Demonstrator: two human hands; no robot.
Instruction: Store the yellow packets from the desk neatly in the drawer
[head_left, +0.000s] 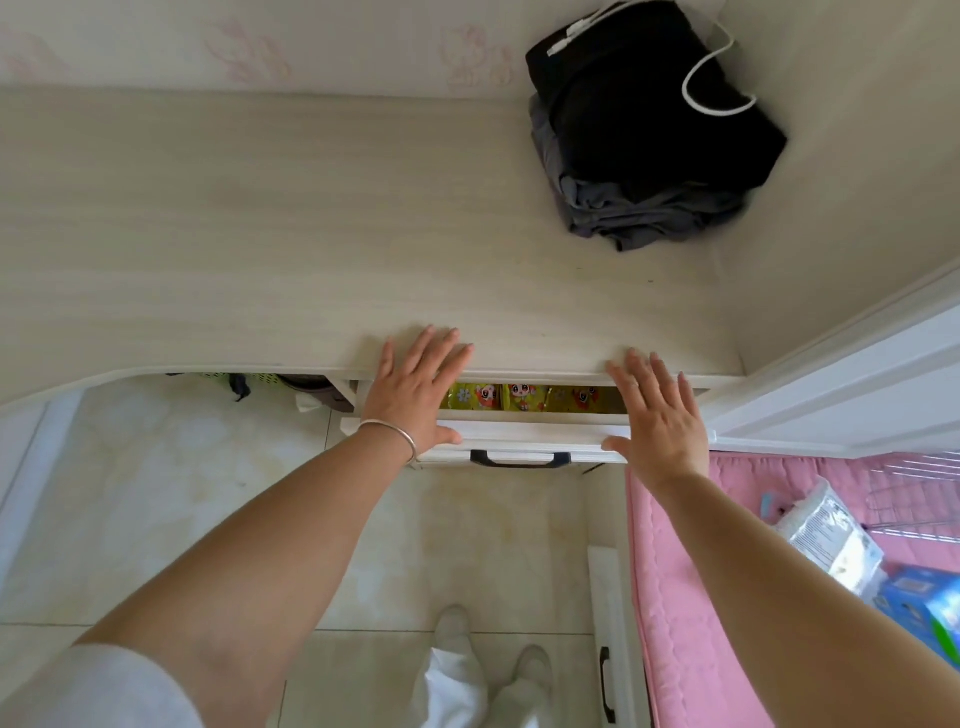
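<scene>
Yellow packets (519, 397) with red cartoon figures lie in a row inside the white drawer (530, 434), which stands only a narrow gap out from under the desk (260, 234). The drawer front carries a dark handle (519, 460). My left hand (415, 395), with a silver bangle on the wrist, lies flat with straight fingers over the drawer's left end, thumb on the front edge. My right hand (657, 415) lies flat the same way over the drawer's right end. Neither hand holds anything.
A pile of black and grey folded clothes (649, 135) with a white cable sits at the desk's back right. A pink mat (691, 571) with a plastic bag and a blue box lies on the right. A second drawer front (610, 639) stands below. My feet are on the tiled floor.
</scene>
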